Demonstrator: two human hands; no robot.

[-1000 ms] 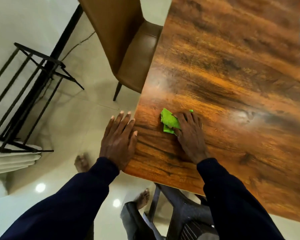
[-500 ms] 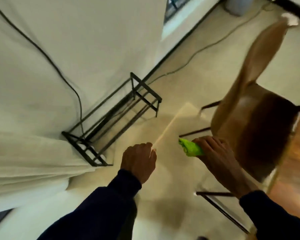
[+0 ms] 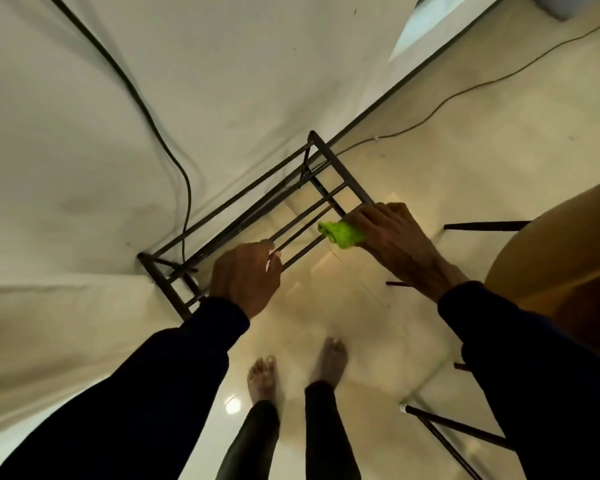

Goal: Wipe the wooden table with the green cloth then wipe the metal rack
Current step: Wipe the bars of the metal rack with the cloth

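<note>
Gripping what, those fingers (image 3: 364, 216) on the right hand (image 3: 395, 240)?

The green cloth (image 3: 342, 233). They are bent round it, bunching it up, and a crumpled end sticks out past the fingertips.

And where is the cloth?

On the metal rack (image 3: 340, 166), at its right end. It is pressed to the near corner, where the end bar meets the long front bars.

What about the left hand (image 3: 245, 278)?

It is further left along the same side. Its fingers (image 3: 274, 261) are curled over one of the long front bars, and the thumb is hidden from this angle. The two hands are apart, with a stretch of bare bars between them.

How does the rack sit?

Upright on the pale glossy floor (image 3: 465, 150), with its long back side along the white wall (image 3: 257, 64). It is an open frame of thin dark bars.

Anything else near?

A tan chair (image 3: 551, 265) stands at the right edge of view, beside the right forearm, with its dark legs on the floor. Both arms wear dark sleeves. Two bare feet (image 3: 262, 379) stand on the floor in front of the rack.
</note>
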